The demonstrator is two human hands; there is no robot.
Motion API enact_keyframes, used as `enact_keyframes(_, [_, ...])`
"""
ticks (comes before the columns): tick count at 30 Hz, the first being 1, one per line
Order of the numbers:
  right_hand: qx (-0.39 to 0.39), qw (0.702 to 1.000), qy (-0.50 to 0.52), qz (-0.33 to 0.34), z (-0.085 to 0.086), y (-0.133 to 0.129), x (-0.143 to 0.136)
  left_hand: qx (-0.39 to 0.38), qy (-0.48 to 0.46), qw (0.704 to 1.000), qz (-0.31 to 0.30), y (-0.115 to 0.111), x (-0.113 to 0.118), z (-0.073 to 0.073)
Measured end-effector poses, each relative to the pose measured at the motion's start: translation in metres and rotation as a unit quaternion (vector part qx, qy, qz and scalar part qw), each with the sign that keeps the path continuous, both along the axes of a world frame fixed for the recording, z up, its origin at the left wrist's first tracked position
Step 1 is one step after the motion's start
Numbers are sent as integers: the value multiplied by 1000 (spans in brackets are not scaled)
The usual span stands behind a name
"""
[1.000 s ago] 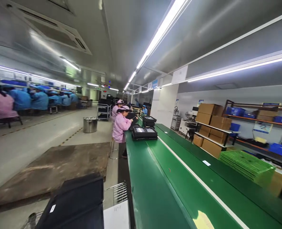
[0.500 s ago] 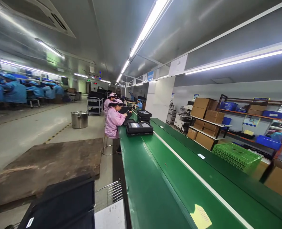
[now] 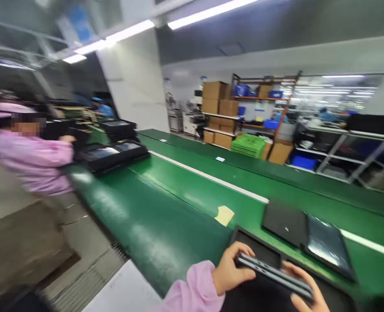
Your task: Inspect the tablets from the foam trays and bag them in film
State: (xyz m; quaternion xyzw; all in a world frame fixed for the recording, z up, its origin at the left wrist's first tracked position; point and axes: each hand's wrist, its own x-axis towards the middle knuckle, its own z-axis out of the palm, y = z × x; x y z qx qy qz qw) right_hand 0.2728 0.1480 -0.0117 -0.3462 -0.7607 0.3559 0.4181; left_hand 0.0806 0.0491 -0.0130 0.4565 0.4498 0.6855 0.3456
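My left hand [image 3: 231,269] and my right hand [image 3: 305,284] grip the two ends of a slim, dark device [image 3: 274,275]. It is seen edge-on, with a grey edge and small openings like ports; whether it is a closed laptop or a tablet I cannot tell. Thumbs and fingers close around its ends. Below it, a black tray with recesses [image 3: 256,243] lies on the green bench, partly hidden by my hands. Just beyond, a flat black panel [image 3: 285,223] lies beside a glossy, dark, film-wrapped slab [image 3: 330,242].
The long green bench [image 3: 192,203] bears a yellow paper [image 3: 224,215] and black trays [image 3: 114,154] at its far left. A co-worker in a pink smock [image 3: 32,160] sits there. Behind the bench stand cartons [image 3: 215,104], green crates [image 3: 248,146] and a rack [image 3: 334,156].
My view has swung right and down. Both hands, the device, the recessed tray and the wrapped slab have come into sight; the far-left room has left it.
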Motion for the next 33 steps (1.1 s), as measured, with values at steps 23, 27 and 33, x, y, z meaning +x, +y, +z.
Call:
enact_keyframes(23, [-122,953,199,191,-1,-37,8,77,78,992,-57,-19,-16,-15])
enact_keyframes(27, [-143,975,96,140,-24,-26,7,-45,29,998,-40,-10,-19,-37])
enact_keyframes(33, [-105,992,-70,13,-34,-41,-4,-212,-44,973,77,35,-18,-54])
